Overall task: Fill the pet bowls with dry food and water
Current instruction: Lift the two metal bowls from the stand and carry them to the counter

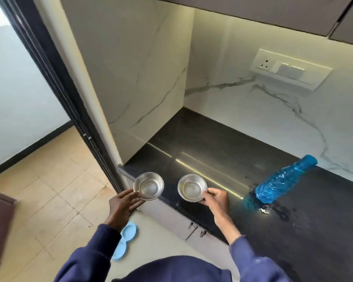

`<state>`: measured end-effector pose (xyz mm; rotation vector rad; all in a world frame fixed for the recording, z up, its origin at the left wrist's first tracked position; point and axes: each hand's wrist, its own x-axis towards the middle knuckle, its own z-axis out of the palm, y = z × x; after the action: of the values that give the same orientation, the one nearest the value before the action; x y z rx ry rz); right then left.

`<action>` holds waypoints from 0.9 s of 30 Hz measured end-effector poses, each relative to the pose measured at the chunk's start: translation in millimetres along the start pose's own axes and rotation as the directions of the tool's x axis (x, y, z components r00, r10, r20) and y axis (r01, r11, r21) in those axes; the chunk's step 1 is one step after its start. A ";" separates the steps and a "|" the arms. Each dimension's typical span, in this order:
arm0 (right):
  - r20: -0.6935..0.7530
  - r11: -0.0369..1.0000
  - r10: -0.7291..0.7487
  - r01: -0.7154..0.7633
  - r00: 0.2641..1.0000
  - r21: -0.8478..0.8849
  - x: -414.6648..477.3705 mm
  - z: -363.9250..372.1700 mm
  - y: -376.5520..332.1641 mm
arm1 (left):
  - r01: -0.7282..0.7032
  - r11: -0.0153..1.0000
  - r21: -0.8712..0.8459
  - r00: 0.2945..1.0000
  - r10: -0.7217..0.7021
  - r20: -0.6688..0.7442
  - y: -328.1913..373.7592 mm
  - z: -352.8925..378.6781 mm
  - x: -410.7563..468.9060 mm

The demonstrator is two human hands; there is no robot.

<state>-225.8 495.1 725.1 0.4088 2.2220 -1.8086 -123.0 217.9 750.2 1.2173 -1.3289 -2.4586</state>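
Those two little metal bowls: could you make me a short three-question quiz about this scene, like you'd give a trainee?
1. True or false: both steel bowls, the left bowl and the right bowl, already contain dry food.
2. Which hand holds which bowl?
3. Multiple choice: the blue bottle stands A) on the floor, B) on the dark countertop, C) inside a cabinet.

Key
1. False; both look empty.
2. The left hand holds the left bowl at the counter's edge; the right hand holds the right bowl by its rim.
3. B. The blue bowl stand is what lies on the floor.
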 end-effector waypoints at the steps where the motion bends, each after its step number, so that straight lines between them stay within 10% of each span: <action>1: -0.021 0.999 0.013 -0.013 1.000 0.032 5.1 -6.9 0.4 | 0.022 1.000 0.009 0.999 -0.022 0.024 -2.3 10.6 7.1; 27: -0.426 0.923 0.303 -0.151 0.853 0.354 158.5 8.4 -19.8 | 0.147 0.942 0.302 0.951 -0.218 0.217 24.1 175.1 233.0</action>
<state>-380.4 492.7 684.1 1.2519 2.0325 -2.0917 -407.1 221.0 680.7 1.1648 -1.7613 -2.6960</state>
